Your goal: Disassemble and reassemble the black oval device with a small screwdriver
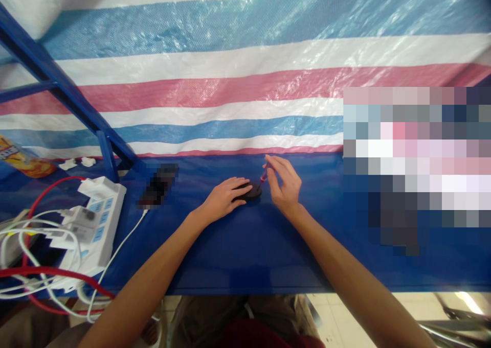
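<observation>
On the blue table lies a flat, black oval object [253, 191], possibly an upturned computer mouse. My left hand [227, 195] grips it from the left, fingers across its top and thumb along its near side, hiding much of it. Between the fingertips of my right hand [284, 182] is a small screwdriver [263, 178] with a purple-red see-through handle. It stands tilted, its tip down at the right part of the black object. Whether the tip sits in a screw is too small to tell.
At left, a white power strip [103, 246] holds plugs, with white and red cables around it. A phone [159, 184], partly blurred out, has a white cable attached. A blue metal frame [69, 95] and a snack bag [25, 159] stand behind. Pixelation covers the right side.
</observation>
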Demonstrator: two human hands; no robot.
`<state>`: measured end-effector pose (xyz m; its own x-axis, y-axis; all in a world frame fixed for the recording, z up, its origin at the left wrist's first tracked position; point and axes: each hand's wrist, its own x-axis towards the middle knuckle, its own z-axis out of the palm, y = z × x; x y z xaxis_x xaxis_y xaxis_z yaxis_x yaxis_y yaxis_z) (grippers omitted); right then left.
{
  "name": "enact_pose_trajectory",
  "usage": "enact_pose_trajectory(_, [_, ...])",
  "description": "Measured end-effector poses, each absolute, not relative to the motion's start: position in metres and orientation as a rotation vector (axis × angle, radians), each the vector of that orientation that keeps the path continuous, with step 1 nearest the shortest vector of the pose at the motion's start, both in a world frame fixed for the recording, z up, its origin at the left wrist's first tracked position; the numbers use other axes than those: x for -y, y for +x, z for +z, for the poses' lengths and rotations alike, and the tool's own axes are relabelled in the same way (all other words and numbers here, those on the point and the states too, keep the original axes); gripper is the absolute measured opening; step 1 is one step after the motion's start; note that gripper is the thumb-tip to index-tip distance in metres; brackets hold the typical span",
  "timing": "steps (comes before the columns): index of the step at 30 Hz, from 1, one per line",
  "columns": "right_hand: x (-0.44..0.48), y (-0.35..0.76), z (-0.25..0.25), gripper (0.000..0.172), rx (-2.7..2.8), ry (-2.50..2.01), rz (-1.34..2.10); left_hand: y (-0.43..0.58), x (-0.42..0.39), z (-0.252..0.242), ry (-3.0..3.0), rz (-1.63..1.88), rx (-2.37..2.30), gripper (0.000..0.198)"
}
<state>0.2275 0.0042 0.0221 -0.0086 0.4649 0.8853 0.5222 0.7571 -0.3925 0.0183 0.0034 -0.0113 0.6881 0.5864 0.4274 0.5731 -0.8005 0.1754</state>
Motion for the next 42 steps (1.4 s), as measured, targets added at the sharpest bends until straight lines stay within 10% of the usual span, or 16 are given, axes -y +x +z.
enact_pose_trajectory(42, [-0.0045, 0.2277, 0.0233, 0.03, 1.65, -0.846, -0.076, 0.0243, 0.0058, -0.0042, 2.911, 0.614, -1.057, 0.046])
